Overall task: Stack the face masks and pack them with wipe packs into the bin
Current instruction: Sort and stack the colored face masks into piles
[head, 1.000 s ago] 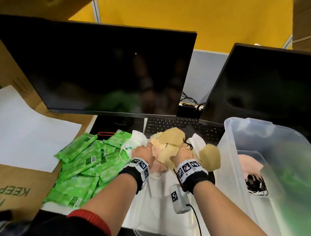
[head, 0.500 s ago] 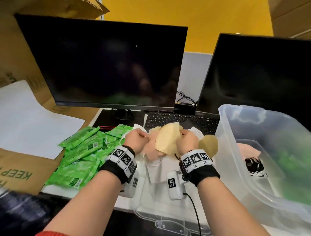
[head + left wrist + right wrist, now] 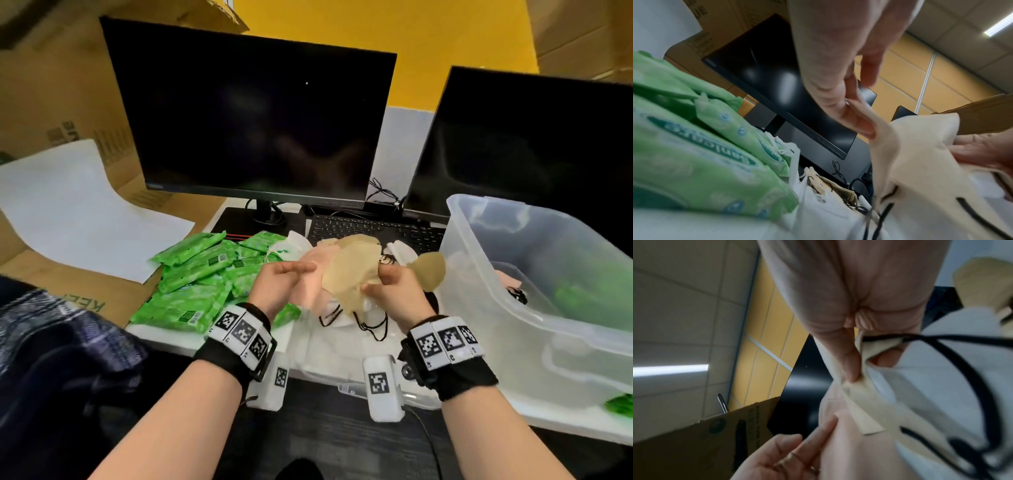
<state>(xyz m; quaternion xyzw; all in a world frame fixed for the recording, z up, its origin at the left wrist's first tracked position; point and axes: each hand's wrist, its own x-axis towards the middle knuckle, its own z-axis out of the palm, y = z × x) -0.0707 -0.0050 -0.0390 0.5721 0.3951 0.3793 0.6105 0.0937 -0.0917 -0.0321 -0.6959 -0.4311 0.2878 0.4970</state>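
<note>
you held the tan face mask [image 3: 349, 274] above the desk, between the green wipe packs [image 3: 202, 274] and the clear bin [image 3: 534, 274]. your right hand [image 3: 394, 291] pinched its edge with thumb and curled fingers; your left hand [image 3: 284, 284] pinched the pink mask [image 3: 310, 284] layered behind it.

Right hand [image 3: 855, 293] pinches a folded tan face mask [image 3: 863, 391] between thumb and fingers. Black ear loops [image 3: 970, 363] trail off it to the right, blurred. Left hand [image 3: 785, 457] grips a pink mask [image 3: 855, 451] below. A dark monitor [image 3: 797, 395] and cardboard box [image 3: 694, 446] stand behind.
</note>
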